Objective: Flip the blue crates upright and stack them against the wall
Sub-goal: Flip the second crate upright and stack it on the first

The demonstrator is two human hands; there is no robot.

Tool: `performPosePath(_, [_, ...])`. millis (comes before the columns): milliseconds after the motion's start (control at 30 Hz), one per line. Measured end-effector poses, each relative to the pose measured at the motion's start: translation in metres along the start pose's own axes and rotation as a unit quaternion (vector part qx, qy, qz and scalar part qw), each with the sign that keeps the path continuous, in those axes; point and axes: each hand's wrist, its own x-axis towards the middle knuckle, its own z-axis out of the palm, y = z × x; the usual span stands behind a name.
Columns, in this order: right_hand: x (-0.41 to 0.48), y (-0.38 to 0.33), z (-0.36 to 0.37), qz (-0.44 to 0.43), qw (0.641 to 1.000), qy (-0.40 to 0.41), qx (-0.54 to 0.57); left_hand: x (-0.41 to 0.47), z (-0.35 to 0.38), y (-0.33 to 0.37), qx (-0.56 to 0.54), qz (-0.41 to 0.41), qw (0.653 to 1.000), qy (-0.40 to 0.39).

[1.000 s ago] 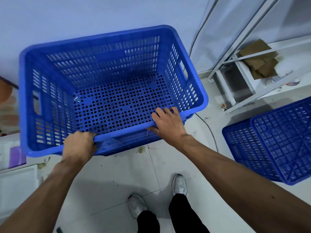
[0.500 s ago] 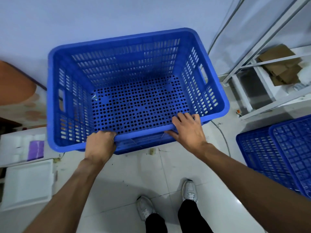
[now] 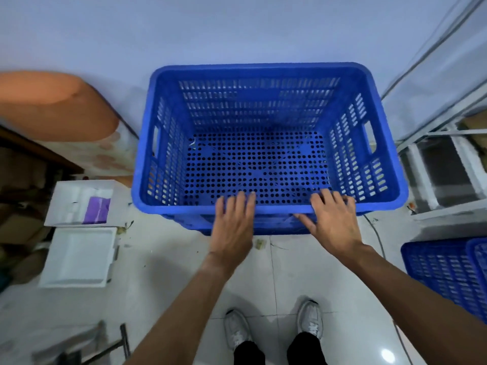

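A blue perforated crate (image 3: 266, 143) stands upright, mouth up, against the pale wall, seemingly nested on another blue crate whose side shows under its near rim. My left hand (image 3: 233, 227) hovers at the near rim with fingers straight and spread, fingertips over the rim. My right hand (image 3: 330, 222) does the same further right, fingers spread, thumb below the rim. Neither hand grips the crate. At the right edge lie more blue crates (image 3: 448, 272), bottoms up on the floor.
White foam trays (image 3: 79, 256) and a box with a purple item (image 3: 96, 213) lie on the floor at left. An orange rounded object (image 3: 52, 106) is at far left. A white metal rack (image 3: 445, 164) stands to the right. My shoes (image 3: 274, 327) are on white tiles.
Both hands have let go of the near rim; their fingers are now straight and spread. The crate sits more to the centre of the view and squarer to the wall.
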Motion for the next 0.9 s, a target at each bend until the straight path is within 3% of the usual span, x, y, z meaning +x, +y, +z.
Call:
performPosePath(133, [-0.004, -0.001, 0.002, 0.018, 1.0, 0.009, 0.015, 0.003, -0.007, 0.011, -0.026, -0.013, 0.999, -0.026])
performPosePath(367, [-0.007, -0.001, 0.004, 0.046, 0.998, 0.026, 0.037, 0.008, 0.0, -0.019, -0.033, 0.106, 0.994, 0.013])
performPosePath(500, [-0.004, -0.001, 0.003, 0.069, 0.996, 0.029, 0.043, 0.011, 0.004, -0.024, -0.022, 0.102, 0.994, 0.023])
performPosePath(633, [-0.004, 0.001, 0.004, 0.057, 0.997, 0.007, 0.042, 0.006, 0.007, -0.054, -0.031, 0.039, 0.998, 0.029])
performPosePath(767, [0.006, 0.006, -0.004, 0.051, 0.997, 0.045, 0.044, 0.015, 0.002, -0.064, -0.028, 0.048, 0.996, 0.068])
performPosePath(900, [0.006, 0.017, -0.004, 0.055, 0.998, 0.0, 0.035, 0.019, 0.008, -0.054, -0.029, 0.072, 0.996, 0.046])
